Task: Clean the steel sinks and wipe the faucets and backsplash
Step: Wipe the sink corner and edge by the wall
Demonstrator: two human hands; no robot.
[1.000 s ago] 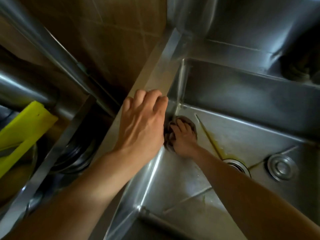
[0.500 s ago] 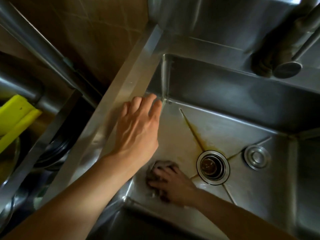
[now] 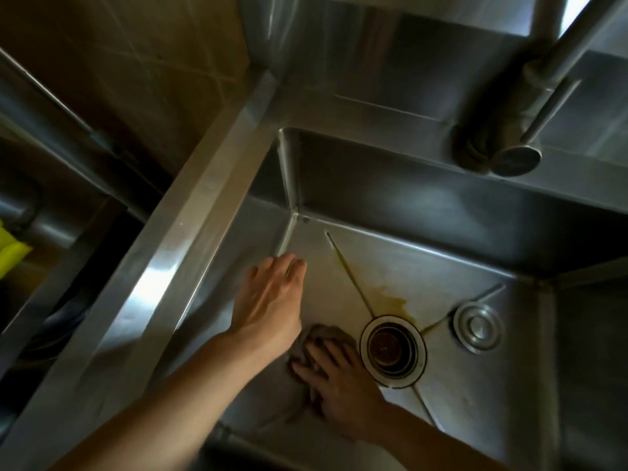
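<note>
Nearest the viewer, on the sink floor [image 3: 469, 396], the right hand [image 3: 343, 385] lies palm down with its fingers spread flat over a dark scouring pad [image 3: 324, 338], pressing it against the steel. That pad sits under and just beyond the fingertips, close to the sink's left wall. Just right of this hand is the round drain [image 3: 393, 350], its dark strainer cup ringed in bright steel. Slightly farther and to the left, the left hand [image 3: 270, 305] hangs above the basin with fingers straight and close together, holding nothing; its fingertips are near the left wall, though whether they touch it cannot be told. Beyond the right hand, a yellowish-brown stain [image 3: 390, 297] runs along a floor crease down to the drain. Right of the drain lies a round steel stopper [image 3: 478, 327]. Farther still, past the back wall, the faucet [image 3: 530, 107] angles over the rim, with the steel backsplash [image 3: 390, 39] behind it. Off to the left hand's side, a wide steel rim [image 3: 190, 212] borders the basin.
</note>
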